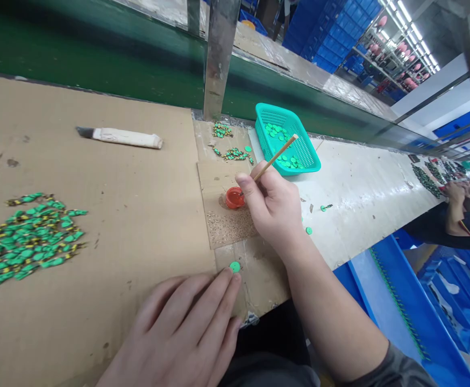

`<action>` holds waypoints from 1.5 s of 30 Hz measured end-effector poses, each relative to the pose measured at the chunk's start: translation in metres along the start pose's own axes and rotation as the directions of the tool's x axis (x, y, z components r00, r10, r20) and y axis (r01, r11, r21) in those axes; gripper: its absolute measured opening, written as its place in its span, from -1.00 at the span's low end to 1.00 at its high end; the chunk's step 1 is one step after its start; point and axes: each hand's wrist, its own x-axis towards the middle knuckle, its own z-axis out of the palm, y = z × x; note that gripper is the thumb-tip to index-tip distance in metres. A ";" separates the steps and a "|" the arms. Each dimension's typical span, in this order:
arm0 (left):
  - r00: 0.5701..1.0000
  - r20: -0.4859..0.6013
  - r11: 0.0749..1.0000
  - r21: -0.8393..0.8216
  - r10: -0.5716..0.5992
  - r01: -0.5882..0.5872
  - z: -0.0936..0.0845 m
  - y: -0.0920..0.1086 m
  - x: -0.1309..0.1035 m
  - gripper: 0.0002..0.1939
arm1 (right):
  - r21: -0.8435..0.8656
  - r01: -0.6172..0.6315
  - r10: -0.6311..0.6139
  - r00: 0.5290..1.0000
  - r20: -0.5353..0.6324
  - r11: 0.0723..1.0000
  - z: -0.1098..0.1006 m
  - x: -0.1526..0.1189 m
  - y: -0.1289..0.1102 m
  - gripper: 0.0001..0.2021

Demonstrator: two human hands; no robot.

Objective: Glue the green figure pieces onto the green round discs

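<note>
My right hand [273, 207] is closed round a thin wooden stick [277, 155], its lower end at a small red cap [234, 198] that holds something wet-looking. My left hand [190, 322] lies low on the cardboard, its fingertips touching the edge of a green disc [235, 266]; whether they grip it I cannot tell. Under the cap is a cardboard piece [206, 185] covered in small specks. Behind it lie small green, yellow and black pieces [235, 154]. A teal basket [313, 156] with green discs inside stands beyond my right hand.
A large pile of green and yellow pieces [29, 242] lies at the left. A knife with a wrapped handle [128, 137] rests behind it. A metal post [218, 59] rises at the back edge. Blue trays [416, 301] and another person's hands [461, 193] are at the right.
</note>
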 end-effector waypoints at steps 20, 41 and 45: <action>0.992 0.096 0.990 0.108 0.079 -0.089 -0.015 0.005 0.012 -0.62 | 0.177 -0.115 0.114 0.993 0.012 0.977 -0.020 -0.100 -0.055 -0.76; 0.989 0.130 0.992 0.099 0.064 -0.078 -0.016 0.006 0.014 -0.65 | 0.080 -0.084 0.073 0.989 0.128 0.993 -0.019 -0.101 -0.054 -0.76; 0.990 0.123 0.992 0.102 0.062 -0.075 -0.015 0.006 0.013 -0.65 | 0.091 -0.081 0.070 0.990 0.122 0.993 -0.019 -0.101 -0.054 -0.76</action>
